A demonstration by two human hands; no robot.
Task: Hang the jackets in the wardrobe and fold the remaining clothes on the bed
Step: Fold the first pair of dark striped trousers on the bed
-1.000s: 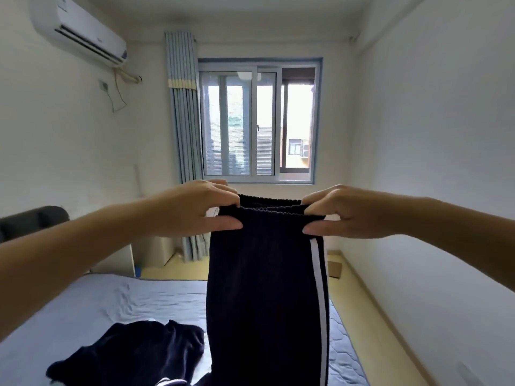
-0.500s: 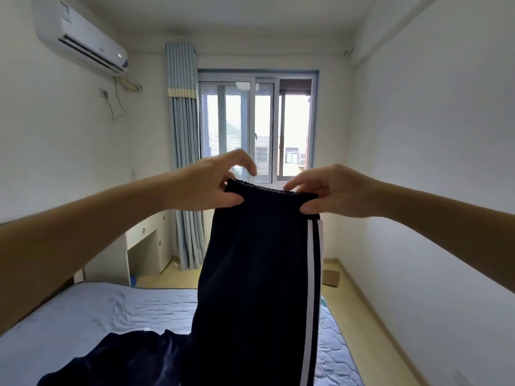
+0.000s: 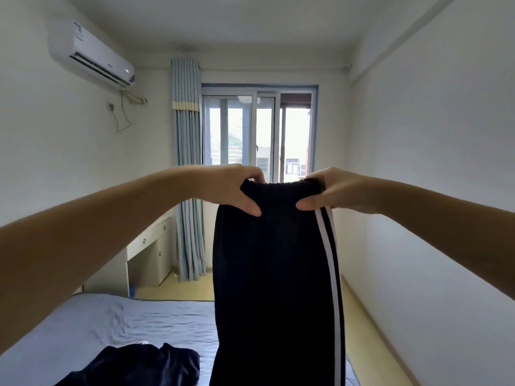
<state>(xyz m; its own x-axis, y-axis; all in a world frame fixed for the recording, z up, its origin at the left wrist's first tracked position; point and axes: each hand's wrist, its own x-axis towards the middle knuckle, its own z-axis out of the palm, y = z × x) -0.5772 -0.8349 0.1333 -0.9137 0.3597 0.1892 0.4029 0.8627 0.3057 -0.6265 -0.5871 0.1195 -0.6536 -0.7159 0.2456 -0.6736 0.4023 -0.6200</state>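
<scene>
Dark navy trousers with white side stripes hang straight down in front of me, above the bed. My left hand pinches the left end of the elastic waistband, thumb in front. My right hand pinches the right end the same way, just above the stripes. The trouser legs run out of the frame at the bottom. A second dark garment lies crumpled on the bed at the lower left.
A white desk with drawers stands past the bed by the left wall, next to a blue curtain and the window. An air conditioner hangs high on the left. A strip of floor runs along the right wall.
Both hands have kept hold of the waistband, with the thumbs now nearer each other. My view has tilted upward, showing more ceiling and less bed.
</scene>
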